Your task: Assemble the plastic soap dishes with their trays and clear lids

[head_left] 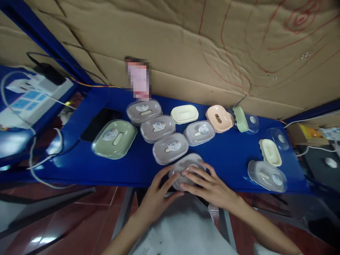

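A grey soap box with a clear lid (pixel 186 163) sits at the near edge of the blue table (pixel 228 156). My left hand (pixel 156 194) rests against its left side with fingers stretched along the rim. My right hand (pixel 209 184) lies over its near right part, fingers spread flat on the lid. Both hands press on this box. Beyond it stand three more lidded grey boxes (pixel 170 148) in a diagonal row, and another grey one (pixel 199 132) to the right.
A green lidded box (pixel 114 139) is at left. Cream (pixel 184 114) and peach (pixel 219 118) boxes stand at the back; loose clear lids and a cream base (pixel 271 152) lie at right. Cardboard (pixel 212 42) backs the table. A power strip (pixel 29 95) with cables is far left.
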A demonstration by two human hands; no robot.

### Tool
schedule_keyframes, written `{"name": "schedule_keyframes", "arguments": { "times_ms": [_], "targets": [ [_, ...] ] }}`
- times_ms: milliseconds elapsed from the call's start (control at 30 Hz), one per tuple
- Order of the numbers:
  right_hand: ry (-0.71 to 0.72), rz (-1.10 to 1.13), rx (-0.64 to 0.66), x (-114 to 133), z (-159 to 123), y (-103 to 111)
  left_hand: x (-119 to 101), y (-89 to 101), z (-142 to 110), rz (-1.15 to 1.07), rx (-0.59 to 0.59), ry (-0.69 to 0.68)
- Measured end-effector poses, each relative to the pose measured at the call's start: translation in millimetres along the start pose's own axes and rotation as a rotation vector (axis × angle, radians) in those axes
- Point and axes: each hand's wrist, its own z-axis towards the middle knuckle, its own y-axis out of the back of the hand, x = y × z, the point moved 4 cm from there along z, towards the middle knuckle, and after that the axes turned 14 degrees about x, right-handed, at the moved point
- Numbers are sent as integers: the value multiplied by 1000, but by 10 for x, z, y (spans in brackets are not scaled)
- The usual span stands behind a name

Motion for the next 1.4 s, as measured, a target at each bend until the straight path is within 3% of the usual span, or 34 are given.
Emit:
{"name": "schedule_keyframes", "arguments": {
  "times_ms": [167,433,633,900,1033,1200,1400],
  "targets": [
    [-121,159,-17,-244,-64,-72,12,-37,77,18,62,-63],
    [-84,46,-97,-188,-132,75,-5,-62,139,-47,95,-57],
    [-98,60,-122,-170,-141,-147,-38,-80,158,-31,152,-19],
    [-83,30,-38,-127,-142,-137,-22,-202,140,-4,77,6],
    [-97,13,-39,-130,-113,-165,-22,-208,150,8,79,54],
    [-64,62,-136,-254,-140,-206,-82,-203,201,70,64,34],
    [-49,34,-99,-297,-179,-169,-122,-207,234,72,62,52]
  ]
}}
